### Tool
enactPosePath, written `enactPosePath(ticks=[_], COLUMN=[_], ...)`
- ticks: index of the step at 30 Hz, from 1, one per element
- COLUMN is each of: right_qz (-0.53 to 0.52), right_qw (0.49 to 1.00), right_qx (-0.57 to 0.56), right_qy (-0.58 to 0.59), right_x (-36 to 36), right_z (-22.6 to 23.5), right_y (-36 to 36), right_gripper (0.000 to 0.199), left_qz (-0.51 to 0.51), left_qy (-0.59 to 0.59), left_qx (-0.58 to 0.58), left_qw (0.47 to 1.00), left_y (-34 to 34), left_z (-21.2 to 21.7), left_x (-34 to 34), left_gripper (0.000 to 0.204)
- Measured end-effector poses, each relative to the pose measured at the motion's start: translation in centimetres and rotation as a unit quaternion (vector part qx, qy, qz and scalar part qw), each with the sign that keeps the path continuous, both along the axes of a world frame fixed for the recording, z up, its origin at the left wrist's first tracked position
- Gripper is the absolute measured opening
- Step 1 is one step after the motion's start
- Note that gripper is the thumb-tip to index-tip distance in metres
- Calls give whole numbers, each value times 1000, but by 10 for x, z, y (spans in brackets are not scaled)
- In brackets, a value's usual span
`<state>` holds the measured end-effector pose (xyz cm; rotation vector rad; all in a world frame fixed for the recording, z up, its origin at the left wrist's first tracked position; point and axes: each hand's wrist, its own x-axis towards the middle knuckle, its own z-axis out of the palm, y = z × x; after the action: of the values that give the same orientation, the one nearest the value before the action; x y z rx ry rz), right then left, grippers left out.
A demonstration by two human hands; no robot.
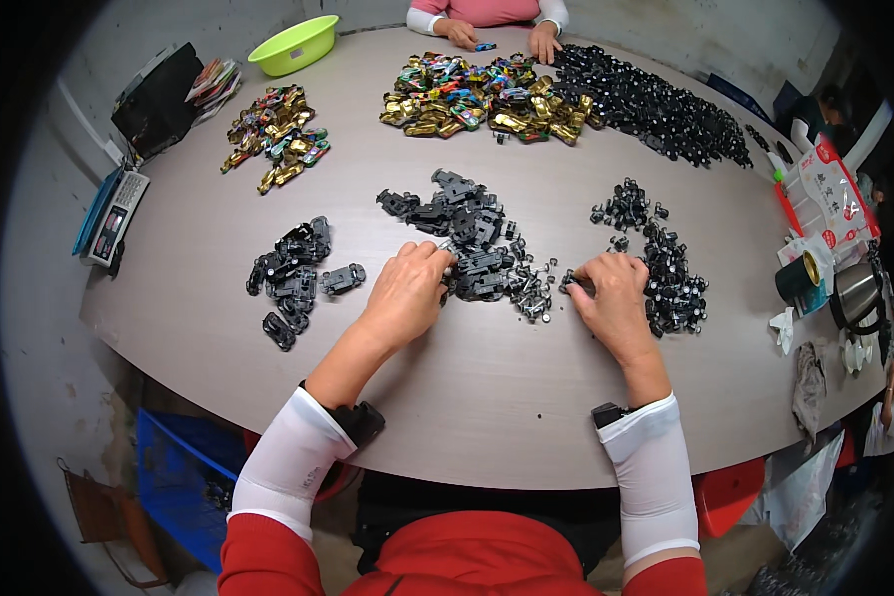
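My left hand (405,293) rests on the grey table (487,397), fingers curled at the near edge of a pile of black toy car chassis (467,233), pinching what looks like one chassis. My right hand (611,293) pinches a small black wheel part at the left edge of a heap of small black wheel parts (670,283). Loose wheel pieces (532,293) lie between the two hands. A second pile of black chassis (293,273) sits left of my left hand.
Across the table a person's hands (497,38) work at a heap of colourful toy car bodies (477,94) beside a big black parts heap (656,104). A green bowl (295,45), another body pile (276,134), a scale (114,214) and cups (824,283) stand around.
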<state>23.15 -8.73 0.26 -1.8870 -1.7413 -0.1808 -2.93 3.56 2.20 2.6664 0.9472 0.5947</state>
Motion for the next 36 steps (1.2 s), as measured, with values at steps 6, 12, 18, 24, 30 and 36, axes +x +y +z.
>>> enactPosePath(ticks=[6,12,18,24,30,36], right_qz=[1,3,6,73,78,91], right_qw=[1000,1000,996,972,974,972], right_qx=[-5,1,13,47,80,74], right_qy=[13,23,93,218,196,204], right_x=[0,-1,-9,-35,-50,-59], right_z=[0,3,8,15,25,20], right_y=[-1,-1,-1,2,-2,-2], right_gripper=[14,13,13,14,14,13], left_qz=[1,23,54,20,45,-1], left_qy=[46,-18,-205,-308,-322,-365], left_qx=[-6,-129,-333,-521,-544,-622], left_qw=[999,991,919,796,773,693], left_y=[2,6,-1,-12,-24,-33], left_z=[7,14,16,10,0,-4], left_x=[-1,-6,6,21,33,42], left_gripper=[16,13,23,21,12,17])
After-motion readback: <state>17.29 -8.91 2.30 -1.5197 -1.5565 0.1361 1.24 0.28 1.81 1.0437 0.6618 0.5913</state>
